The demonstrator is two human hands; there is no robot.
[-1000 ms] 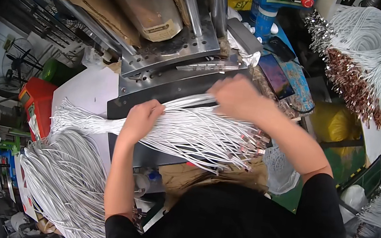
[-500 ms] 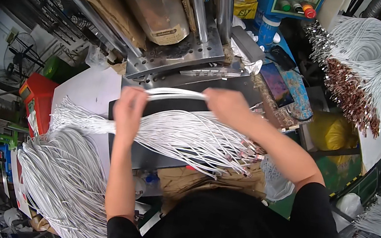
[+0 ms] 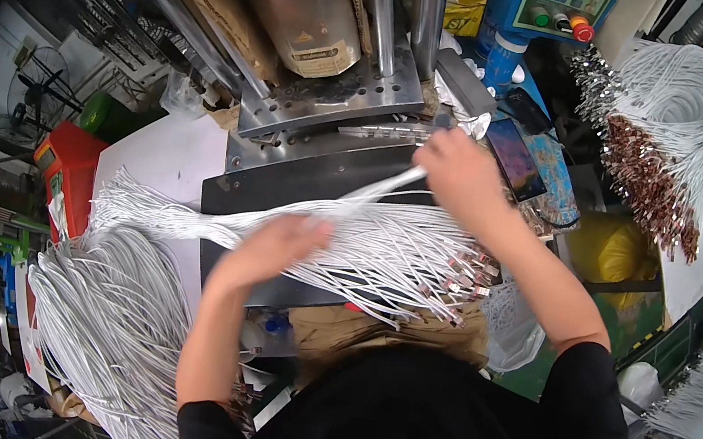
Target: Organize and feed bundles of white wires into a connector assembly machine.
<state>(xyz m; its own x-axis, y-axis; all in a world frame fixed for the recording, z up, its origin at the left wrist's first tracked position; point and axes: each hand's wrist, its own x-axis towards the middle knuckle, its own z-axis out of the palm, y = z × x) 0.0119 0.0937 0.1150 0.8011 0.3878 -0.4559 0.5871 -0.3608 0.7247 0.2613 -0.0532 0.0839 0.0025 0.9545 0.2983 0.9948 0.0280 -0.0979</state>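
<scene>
My right hand (image 3: 463, 175) is closed round a few white cables (image 3: 387, 186), held slightly above the pile. They slant down to the left, blurred toward my left hand. My left hand (image 3: 277, 249) lies over the bundle of white cables (image 3: 366, 241), its fingertips smeared by motion, so its grip is unclear. The bundle stretches across a black plate (image 3: 230, 192), with small connectors (image 3: 470, 277) fanned out at its right end. A larger heap of white cables (image 3: 113, 310) hangs at the left.
A steel press (image 3: 336, 91) with upright posts stands behind the plate. A blue control box (image 3: 560, 3) with buttons is at the back right, near a phone (image 3: 515, 159). A red device (image 3: 67, 167) sits at the left. More cables (image 3: 677, 107) are coiled at the far right.
My left hand has moved right and nearer to me, down onto the bundle. The right hand has shifted right and slightly away, and the held cables have gone from level to slanting.
</scene>
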